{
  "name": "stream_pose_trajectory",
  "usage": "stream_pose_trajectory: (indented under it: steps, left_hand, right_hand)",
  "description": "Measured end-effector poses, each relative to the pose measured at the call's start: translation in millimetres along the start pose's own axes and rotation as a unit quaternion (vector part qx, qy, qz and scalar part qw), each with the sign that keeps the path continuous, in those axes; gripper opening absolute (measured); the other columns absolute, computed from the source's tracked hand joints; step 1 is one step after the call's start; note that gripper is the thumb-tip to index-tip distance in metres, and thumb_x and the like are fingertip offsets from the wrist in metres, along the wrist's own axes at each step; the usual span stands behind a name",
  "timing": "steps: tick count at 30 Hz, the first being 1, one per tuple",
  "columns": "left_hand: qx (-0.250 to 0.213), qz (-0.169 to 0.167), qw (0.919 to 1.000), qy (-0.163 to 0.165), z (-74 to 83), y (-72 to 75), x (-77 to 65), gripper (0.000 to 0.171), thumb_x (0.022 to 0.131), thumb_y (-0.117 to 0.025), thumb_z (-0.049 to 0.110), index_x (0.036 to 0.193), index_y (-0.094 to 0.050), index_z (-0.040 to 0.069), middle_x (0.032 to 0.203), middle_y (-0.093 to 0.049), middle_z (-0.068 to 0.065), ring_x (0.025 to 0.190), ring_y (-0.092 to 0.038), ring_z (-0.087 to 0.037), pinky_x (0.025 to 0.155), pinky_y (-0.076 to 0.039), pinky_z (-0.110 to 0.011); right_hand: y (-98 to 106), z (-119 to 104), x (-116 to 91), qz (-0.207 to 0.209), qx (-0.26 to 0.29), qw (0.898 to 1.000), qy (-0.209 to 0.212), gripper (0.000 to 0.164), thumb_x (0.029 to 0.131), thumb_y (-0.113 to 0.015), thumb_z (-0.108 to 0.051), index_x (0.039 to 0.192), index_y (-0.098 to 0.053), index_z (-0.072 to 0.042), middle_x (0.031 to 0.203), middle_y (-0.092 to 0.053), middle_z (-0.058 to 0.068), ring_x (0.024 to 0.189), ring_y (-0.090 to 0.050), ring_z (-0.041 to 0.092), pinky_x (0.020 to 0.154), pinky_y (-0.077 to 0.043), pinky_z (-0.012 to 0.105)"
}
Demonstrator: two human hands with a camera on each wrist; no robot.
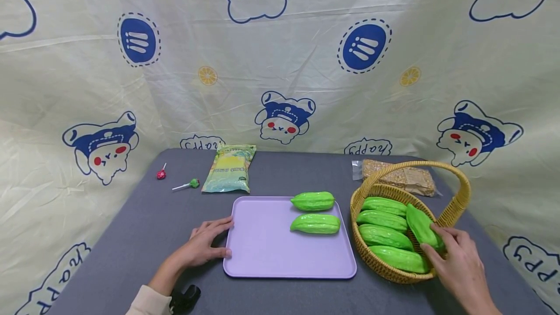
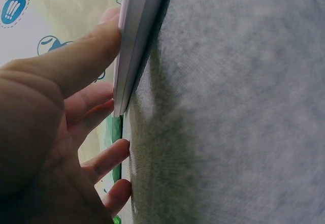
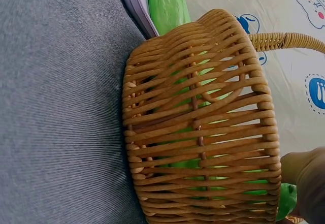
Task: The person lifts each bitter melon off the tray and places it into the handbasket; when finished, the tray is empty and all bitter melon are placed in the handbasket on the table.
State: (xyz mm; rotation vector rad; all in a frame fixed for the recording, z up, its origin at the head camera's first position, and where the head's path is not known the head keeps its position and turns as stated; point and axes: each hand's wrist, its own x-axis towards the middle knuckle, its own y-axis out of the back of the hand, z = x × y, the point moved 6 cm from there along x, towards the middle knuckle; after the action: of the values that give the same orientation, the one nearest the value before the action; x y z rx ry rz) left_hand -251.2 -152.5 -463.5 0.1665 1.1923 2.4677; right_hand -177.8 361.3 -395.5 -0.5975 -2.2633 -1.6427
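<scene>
A lavender tray (image 1: 258, 239) lies on the table with two green ridged gourds (image 1: 315, 223) on its right half. My left hand (image 1: 203, 244) touches the tray's left edge with fingertips and thumb, fingers fairly straight. To the right stands a wicker basket (image 1: 389, 274) with several more green gourds (image 1: 385, 237) lying in a row. My right hand (image 1: 461, 259) pinches one gourd (image 1: 420, 225) at the basket's right side; that gourd lies tilted across the ends of the others. In the right wrist view, the basket wall (image 3: 203, 132) hides most of the grip.
Behind the basket lies a clear bag of grain-like pieces (image 1: 402, 177). A green-yellow packet (image 1: 229, 169) is behind the tray. Two lollipops, one red (image 1: 161, 173) and one green (image 1: 194, 183), lie at the far left. The basket's tall handle (image 1: 459, 198) arches above its rim.
</scene>
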Motion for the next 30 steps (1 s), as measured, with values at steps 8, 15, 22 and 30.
stream_pose_trajectory:
  steps: [8,15,22,30]
  left_hand:
    - [-0.002,0.000,1.0000,0.002,1.0,0.6,-0.8,0.076,0.077,-0.073,0.042,0.142,-0.044,0.015,0.153,-0.035,-0.003,0.132,-0.032,-0.032,0.096,-0.021,-0.058]
    - [-0.002,0.001,1.0000,0.000,1.5,0.6,-1.0,0.075,0.078,-0.073,0.041,0.142,-0.044,0.015,0.153,-0.035,-0.003,0.132,-0.032,-0.032,0.096,-0.021,-0.058]
    - [-0.001,0.000,1.0000,0.001,0.8,0.4,-0.6,0.076,0.077,-0.073,0.042,0.142,-0.044,0.015,0.153,-0.035,-0.002,0.132,-0.032,-0.032,0.096,-0.021,-0.058]
    - [-0.002,-0.002,1.0000,0.004,0.6,0.1,-0.6,0.076,0.078,-0.073,0.043,0.142,-0.044,0.015,0.153,-0.034,-0.003,0.132,-0.032,-0.032,0.097,-0.021,-0.058]
  right_hand:
    - [0.0,0.1,-2.0,0.006,-0.004,1.000,0.005,0.048,0.075,-0.077,-0.007,0.116,-0.057,0.005,0.109,-0.045,0.027,0.096,-0.042,0.043,0.074,-0.035,0.058]
    - [-1.9,1.1,-2.1,-0.005,-0.006,1.000,0.003,0.046,0.075,-0.077,-0.008,0.115,-0.058,0.004,0.108,-0.045,0.027,0.096,-0.042,0.043,0.073,-0.035,0.058]
    - [-3.1,0.3,-3.5,-0.010,-0.011,1.000,0.007,0.041,0.074,-0.077,-0.007,0.110,-0.060,0.003,0.108,-0.046,0.028,0.094,-0.043,0.042,0.071,-0.036,0.057]
    - [-4.5,1.4,-3.2,-0.019,-0.014,1.000,0.003,0.042,0.075,-0.077,-0.011,0.111,-0.060,0.003,0.109,-0.048,0.029,0.098,-0.043,0.045,0.076,-0.036,0.061]
